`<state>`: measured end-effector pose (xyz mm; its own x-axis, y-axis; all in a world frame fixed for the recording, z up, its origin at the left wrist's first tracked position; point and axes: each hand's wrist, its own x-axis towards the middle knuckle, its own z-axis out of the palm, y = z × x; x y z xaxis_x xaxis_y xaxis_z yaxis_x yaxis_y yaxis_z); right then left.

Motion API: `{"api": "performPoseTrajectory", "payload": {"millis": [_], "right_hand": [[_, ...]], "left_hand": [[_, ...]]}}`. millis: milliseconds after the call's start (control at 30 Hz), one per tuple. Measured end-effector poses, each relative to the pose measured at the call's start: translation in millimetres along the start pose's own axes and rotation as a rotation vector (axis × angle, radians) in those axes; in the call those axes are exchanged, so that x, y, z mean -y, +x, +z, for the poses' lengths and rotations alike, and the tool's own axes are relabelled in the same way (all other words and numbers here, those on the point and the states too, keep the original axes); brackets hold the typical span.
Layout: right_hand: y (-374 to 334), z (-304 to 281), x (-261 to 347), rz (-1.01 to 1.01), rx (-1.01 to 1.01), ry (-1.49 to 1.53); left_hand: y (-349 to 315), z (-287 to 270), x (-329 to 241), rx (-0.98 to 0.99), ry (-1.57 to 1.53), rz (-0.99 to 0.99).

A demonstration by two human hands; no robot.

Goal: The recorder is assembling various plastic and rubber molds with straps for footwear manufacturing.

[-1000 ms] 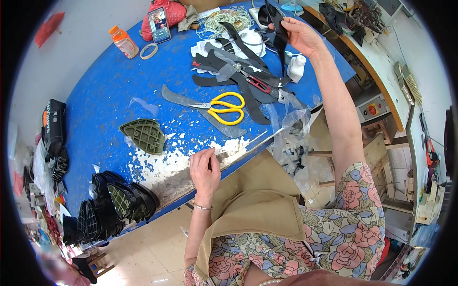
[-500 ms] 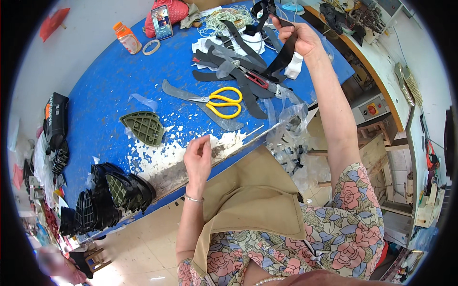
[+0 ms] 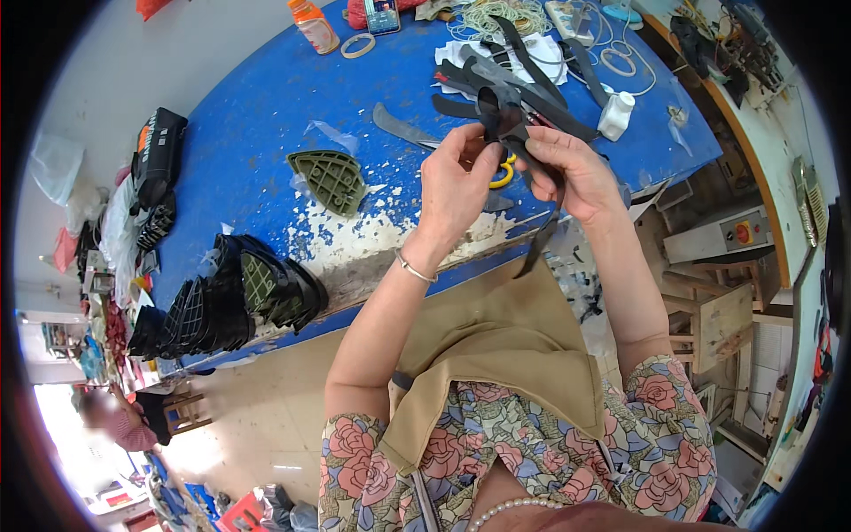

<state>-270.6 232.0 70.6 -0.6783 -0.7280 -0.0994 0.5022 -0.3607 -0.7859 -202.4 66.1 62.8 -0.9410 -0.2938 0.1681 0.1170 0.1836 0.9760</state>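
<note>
A long black strip (image 3: pixel 539 238) runs between my two hands above the table's front edge, its tail hanging down and its upper part looped. My left hand (image 3: pixel 455 182) pinches it near the loop, fingers closed. My right hand (image 3: pixel 572 173) grips it close by, the two hands a little apart. Behind them lie scissors with yellow handles (image 3: pixel 505 171), mostly hidden by my hands. To the left, a green ribbed moulded piece (image 3: pixel 329 181) rests on the blue table (image 3: pixel 257 115).
Stacked black and green moulded pieces (image 3: pixel 199 306) stand at the left front edge. Dark curved strips (image 3: pixel 523 84) lie in a heap at the back, beside a white bottle (image 3: pixel 616 115). An orange-capped bottle (image 3: pixel 315 27) and a tape roll (image 3: pixel 358 45) are farther back. A person (image 3: pixel 133 426) is far left.
My right hand has come down from the heap with the black strip. My left hand has moved up and right to take hold of it. The view has shifted too.
</note>
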Motion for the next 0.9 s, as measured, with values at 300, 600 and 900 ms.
{"api": "performPoseTrajectory", "payload": {"millis": [300, 600, 900], "right_hand": [[-20.0, -17.2, -9.9, 0.000, -0.225, -0.165], [-39.6, -33.5, -13.3, -0.177, -0.426, -0.212], [-32.9, -44.4, -16.6, -0.145, -0.375, -0.179]], "left_hand": [[48.9, -2.0, 32.4, -0.003, 0.810, 0.651], [110.9, 30.8, 29.1, 0.109, 0.923, 0.570], [45.6, 33.4, 12.4, 0.253, 0.182, 0.083]]}}
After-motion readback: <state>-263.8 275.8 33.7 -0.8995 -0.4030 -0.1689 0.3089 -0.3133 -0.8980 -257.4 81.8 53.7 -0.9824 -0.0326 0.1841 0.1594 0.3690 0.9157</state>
